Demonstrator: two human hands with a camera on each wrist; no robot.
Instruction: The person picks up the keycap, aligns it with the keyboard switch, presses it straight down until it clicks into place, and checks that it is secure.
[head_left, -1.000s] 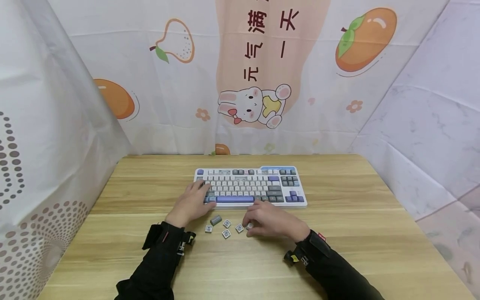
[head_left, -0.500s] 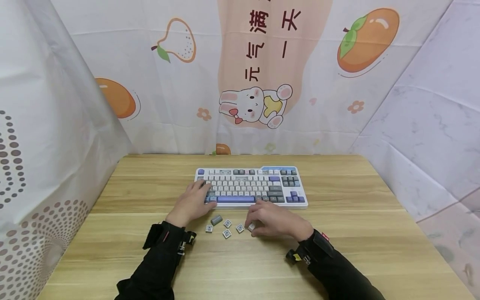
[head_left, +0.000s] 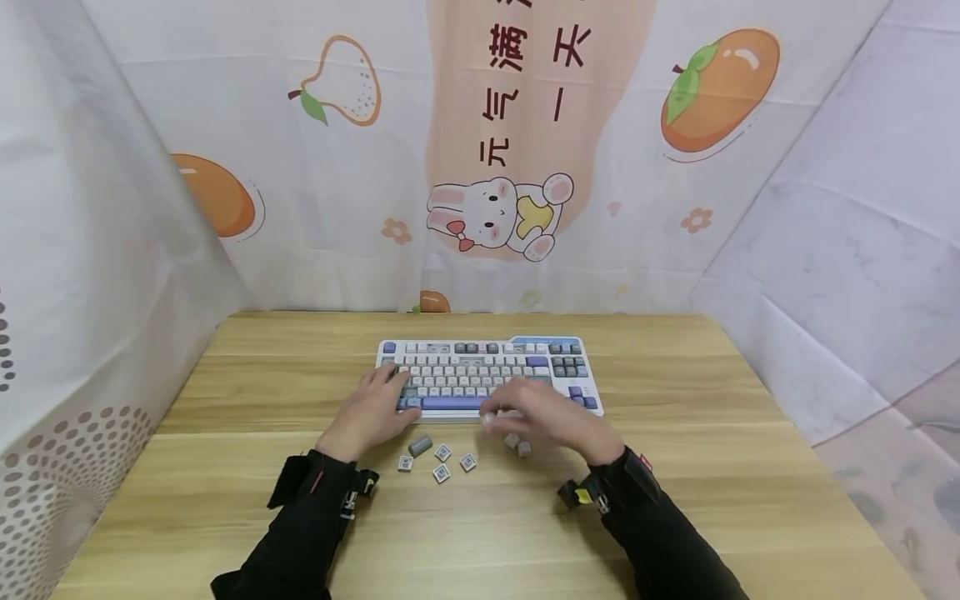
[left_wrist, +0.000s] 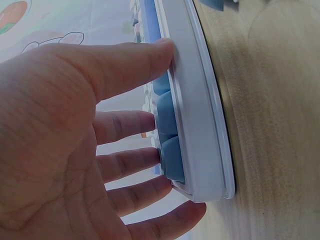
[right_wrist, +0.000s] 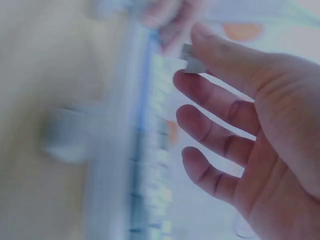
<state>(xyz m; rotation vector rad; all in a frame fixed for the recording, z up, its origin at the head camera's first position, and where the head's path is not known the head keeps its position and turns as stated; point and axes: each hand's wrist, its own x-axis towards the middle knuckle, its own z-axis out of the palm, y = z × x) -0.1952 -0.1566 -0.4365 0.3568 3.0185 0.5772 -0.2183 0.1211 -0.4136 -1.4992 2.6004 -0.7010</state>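
Note:
A white keyboard (head_left: pixel 450 403) with white, grey and purple keys lies across the table. My left hand (head_left: pixel 372 412) rests on its left end, fingers extended over the keys. In the left wrist view the thumb lies at the front frame, beside blue-grey keys (left_wrist: pixel 173 157). My right hand (head_left: pixel 542 410) is raised over the keyboard's front edge. Between thumb and index finger it pinches a small pale keycap (right_wrist: pixel 194 64), its other fingers loosely bent. Below that hand, two loose keycaps (head_left: pixel 524 449) lie on the wood.
Several square keycaps (head_left: pixel 441 473) lie underside up in front of the keyboard, beside a longer grey keycap (head_left: pixel 421 446). The wooden table (head_left: pixel 465 542) runs back to a printed curtain (head_left: pixel 622 275), and cloth hangs at both sides.
My right hand has lifted a keycap off the table and carried it up and left over the keyboard's front edge, uncovering two more keycaps. The left hand stays on the keyboard.

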